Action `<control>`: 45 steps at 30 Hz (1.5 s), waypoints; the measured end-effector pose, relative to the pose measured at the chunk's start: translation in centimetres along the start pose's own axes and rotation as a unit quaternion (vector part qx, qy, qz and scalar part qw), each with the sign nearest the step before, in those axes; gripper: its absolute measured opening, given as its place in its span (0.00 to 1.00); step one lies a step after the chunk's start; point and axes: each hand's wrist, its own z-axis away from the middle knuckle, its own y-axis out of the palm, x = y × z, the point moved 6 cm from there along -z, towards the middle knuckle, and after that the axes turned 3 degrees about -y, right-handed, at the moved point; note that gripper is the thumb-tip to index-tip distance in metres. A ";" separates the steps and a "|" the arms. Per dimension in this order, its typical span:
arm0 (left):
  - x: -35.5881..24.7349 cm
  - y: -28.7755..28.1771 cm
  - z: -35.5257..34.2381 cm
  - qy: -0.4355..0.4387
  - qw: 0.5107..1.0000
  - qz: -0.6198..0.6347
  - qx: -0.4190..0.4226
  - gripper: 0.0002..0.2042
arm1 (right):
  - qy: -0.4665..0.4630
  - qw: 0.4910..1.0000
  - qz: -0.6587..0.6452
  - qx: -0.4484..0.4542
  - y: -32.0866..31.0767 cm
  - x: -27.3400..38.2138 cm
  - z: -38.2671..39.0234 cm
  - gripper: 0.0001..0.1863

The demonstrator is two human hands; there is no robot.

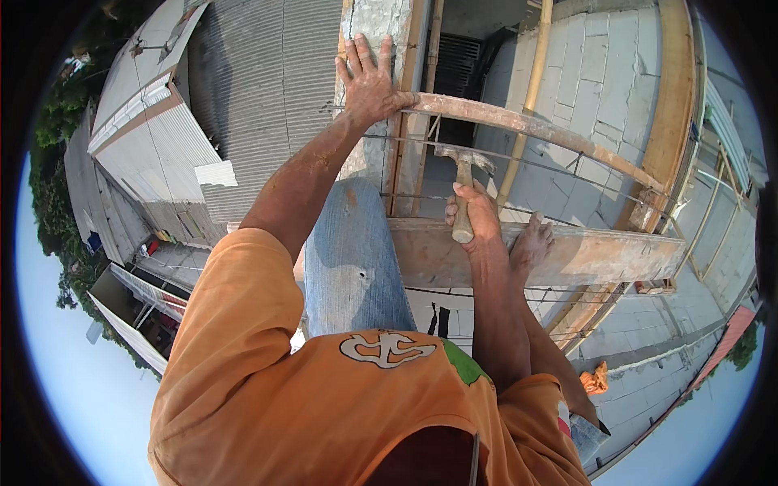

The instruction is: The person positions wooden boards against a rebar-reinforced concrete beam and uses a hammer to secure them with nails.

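Observation:
My left hand point(371, 87) lies with fingers spread on the grey concrete beam point(374, 18) at the top. Its thumb reaches the near end of a narrow, worn wooden strip point(519, 121), which runs off to the right. In my right hand point(478, 212) is a claw hammer point(463, 174), gripped by its wooden handle with the head pointing away from me. The hammer head is close to a thin steel bar below the strip. A broad wooden plank point(600, 249) lies just nearer than my right hand, and a bare foot point(532, 241) rests on it.
Thin steel rods point(559, 166) cross the opening between the beam and the timber form point(677, 73) at right. Bamboo poles point(531, 77) stand beyond. Grey block walls point(596, 73) drop away below. Corrugated roofs point(259, 81) lie lower on the left. An orange cloth point(595, 378) is at lower right.

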 end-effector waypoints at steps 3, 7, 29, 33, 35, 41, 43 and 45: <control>0.1 0.0 0.1 -0.005 1.000 -0.004 0.005 0.63 | -0.103 0.983 -0.038 -0.148 -2.4 2.3 0.0 0.10; 0.1 -0.1 0.1 -0.008 1.000 0.003 0.010 0.63 | -0.129 0.972 -0.039 -0.191 -1.2 2.3 0.0 0.08; 1.5 0.8 -0.1 0.041 0.999 0.003 0.017 0.59 | -0.080 0.995 -0.010 -0.052 -1.3 2.7 -3.4 0.09; 1.2 0.4 -0.2 0.041 0.999 -0.003 0.015 0.60 | 0.001 0.998 0.046 0.052 -1.2 1.5 -3.3 0.17; 1.3 0.6 -0.2 0.017 0.999 -0.004 0.041 0.61 | -0.033 0.997 0.002 0.066 -3.1 1.6 -5.4 0.15; 1.2 0.5 -0.3 0.022 0.999 0.000 0.033 0.63 | -0.032 0.989 -0.132 -0.062 -10.6 3.8 -13.0 0.08; 1.4 0.5 -0.3 0.033 0.999 -0.004 0.019 0.62 | -0.036 0.983 -0.144 -0.106 -11.3 4.8 -13.2 0.07; 1.8 0.8 -0.4 0.021 0.999 -0.004 0.039 0.61 | -0.069 0.983 -0.159 -0.052 -9.4 5.2 -12.0 0.08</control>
